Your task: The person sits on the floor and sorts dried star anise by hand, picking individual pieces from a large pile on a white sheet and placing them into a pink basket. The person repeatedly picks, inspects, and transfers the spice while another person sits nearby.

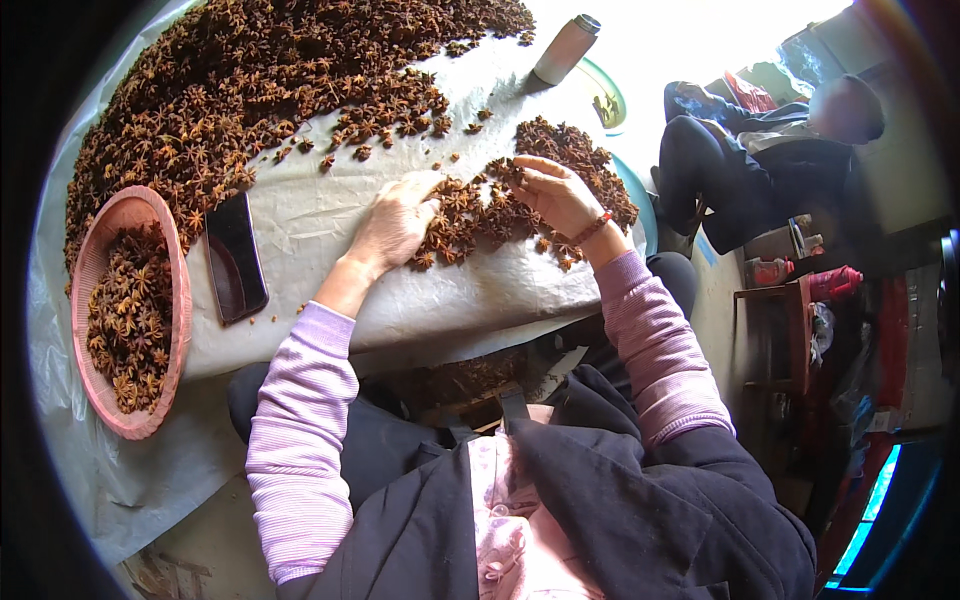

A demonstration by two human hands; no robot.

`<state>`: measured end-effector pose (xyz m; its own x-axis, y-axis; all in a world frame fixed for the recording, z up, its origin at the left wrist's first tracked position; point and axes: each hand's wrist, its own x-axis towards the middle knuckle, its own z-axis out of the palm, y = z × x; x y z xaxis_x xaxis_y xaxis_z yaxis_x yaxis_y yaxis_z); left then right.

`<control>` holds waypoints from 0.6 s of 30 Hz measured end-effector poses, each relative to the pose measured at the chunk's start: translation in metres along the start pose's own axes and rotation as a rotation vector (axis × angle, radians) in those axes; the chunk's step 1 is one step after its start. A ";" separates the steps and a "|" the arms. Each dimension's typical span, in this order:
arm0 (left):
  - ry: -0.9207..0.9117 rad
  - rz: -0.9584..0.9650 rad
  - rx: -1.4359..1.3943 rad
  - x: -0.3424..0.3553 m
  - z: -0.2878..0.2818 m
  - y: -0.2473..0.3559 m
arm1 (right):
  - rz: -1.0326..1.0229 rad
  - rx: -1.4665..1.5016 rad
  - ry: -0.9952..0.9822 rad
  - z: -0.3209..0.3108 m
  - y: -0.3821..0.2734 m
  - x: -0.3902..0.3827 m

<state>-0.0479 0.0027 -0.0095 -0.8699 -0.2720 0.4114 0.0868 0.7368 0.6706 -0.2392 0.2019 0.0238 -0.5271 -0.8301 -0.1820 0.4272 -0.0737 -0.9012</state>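
My left hand (398,218) rests on the white plastic-covered table (270,350) with bent fingers at the near pile of brown star anise (460,230); what its fingertips hold is hidden. My right hand (555,198), with a red bracelet, pinches a piece of star anise at the right heap (590,150). A large spread of star anise (170,100) covers the upper left. A pink oval basket (175,330) holding star anise sits at the left, beside a dark phone (236,260).
A silver cylinder (566,50) stands at the back, by a pale green dish (615,95). A seated person (770,170) in dark clothes is to the right. Below them stand a wooden stand (775,335) and red containers (835,282). My dark-trousered legs are under the table edge.
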 end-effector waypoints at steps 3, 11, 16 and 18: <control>0.148 -0.226 -0.054 -0.007 -0.019 -0.006 | 0.020 0.047 0.031 0.006 -0.005 -0.012; 0.207 -0.237 0.177 -0.029 -0.029 -0.009 | -0.606 -1.104 0.645 0.002 0.029 -0.024; 0.183 -0.138 0.213 -0.036 -0.026 -0.003 | -0.622 -1.562 0.262 0.033 0.007 -0.010; 0.182 -0.107 0.229 -0.035 -0.026 -0.003 | -0.720 -1.752 0.002 0.025 0.008 0.011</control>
<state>-0.0055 -0.0062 -0.0101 -0.7653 -0.4469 0.4632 -0.1303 0.8123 0.5684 -0.2235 0.1780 0.0248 -0.2413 -0.9010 0.3605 -0.9698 0.2101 -0.1241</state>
